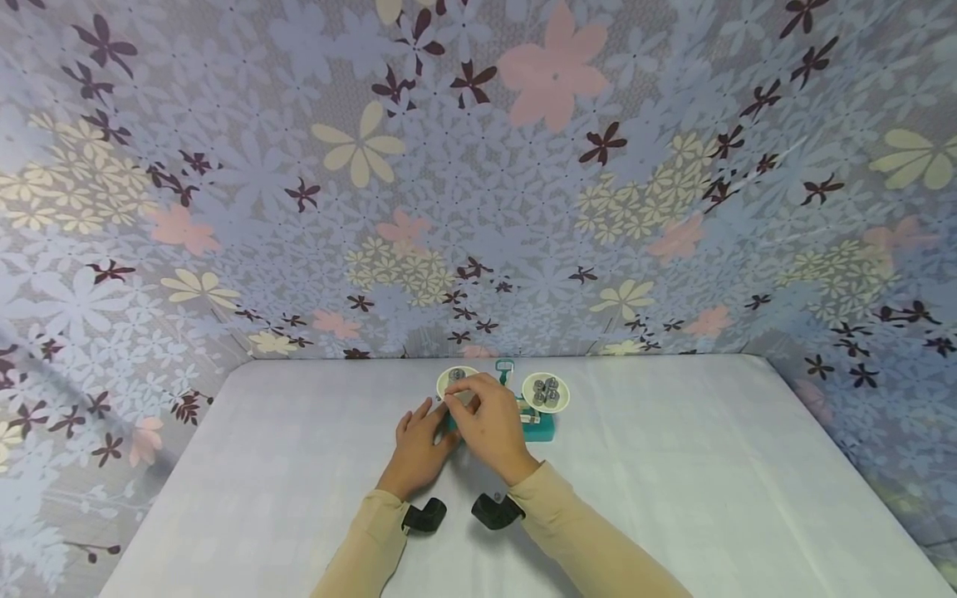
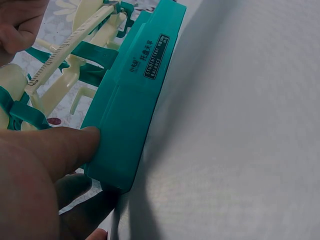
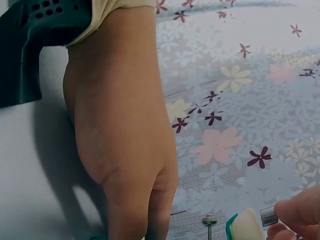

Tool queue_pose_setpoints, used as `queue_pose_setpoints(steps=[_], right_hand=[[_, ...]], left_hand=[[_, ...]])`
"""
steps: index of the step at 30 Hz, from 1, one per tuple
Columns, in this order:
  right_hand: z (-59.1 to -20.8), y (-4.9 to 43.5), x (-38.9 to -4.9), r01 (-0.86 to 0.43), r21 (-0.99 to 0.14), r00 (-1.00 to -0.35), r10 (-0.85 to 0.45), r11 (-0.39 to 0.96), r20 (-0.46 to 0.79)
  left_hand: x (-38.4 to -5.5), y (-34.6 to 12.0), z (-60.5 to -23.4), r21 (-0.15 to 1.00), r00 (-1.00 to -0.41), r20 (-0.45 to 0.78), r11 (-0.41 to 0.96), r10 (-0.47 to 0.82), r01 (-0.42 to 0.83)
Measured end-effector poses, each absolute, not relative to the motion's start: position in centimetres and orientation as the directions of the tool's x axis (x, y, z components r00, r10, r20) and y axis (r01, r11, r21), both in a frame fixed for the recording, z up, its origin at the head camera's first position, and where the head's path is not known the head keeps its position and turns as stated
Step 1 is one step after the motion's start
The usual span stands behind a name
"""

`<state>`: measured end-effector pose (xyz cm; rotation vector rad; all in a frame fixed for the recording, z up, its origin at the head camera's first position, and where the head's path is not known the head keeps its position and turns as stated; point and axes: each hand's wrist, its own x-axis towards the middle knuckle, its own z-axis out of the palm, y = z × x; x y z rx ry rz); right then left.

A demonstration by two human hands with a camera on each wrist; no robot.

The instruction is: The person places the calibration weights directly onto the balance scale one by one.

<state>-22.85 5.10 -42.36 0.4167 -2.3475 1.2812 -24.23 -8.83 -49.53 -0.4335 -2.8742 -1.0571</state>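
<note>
A teal-and-white student balance scale (image 1: 540, 429) stands near the back of the table. My left hand (image 1: 419, 453) grips the left end of its teal base (image 2: 135, 100), thumb on the front face and fingers around the end. My right hand (image 1: 489, 423) reaches over in front of the left pan (image 1: 443, 385). Between thumb and finger it pinches a small shiny metal cylinder (image 3: 269, 216). A grey metal piece (image 1: 456, 374) sits in the left pan, which the right hand partly hides. In the right pan (image 1: 562, 399) lie several metal cylinders (image 1: 546, 390).
A white cloth covers the table (image 1: 658, 482). Behind and at the sides hangs a flower-patterned cloth (image 1: 478, 208). Black mounts (image 1: 424, 517) are strapped to both wrists. The graduated white beam (image 2: 70, 45) runs above the base.
</note>
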Motion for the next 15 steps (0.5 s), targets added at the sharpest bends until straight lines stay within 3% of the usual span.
queue_pose_setpoints(steps=[15], right_hand=[[-42.32, 5.1, -23.34, -0.445, -0.669, -0.852, -0.052, 0.596, 0.521]], left_hand=[[-24.31, -8.89, -49.75, 0.635, -0.953, 0.178, 0.712, 0.244, 0.301]])
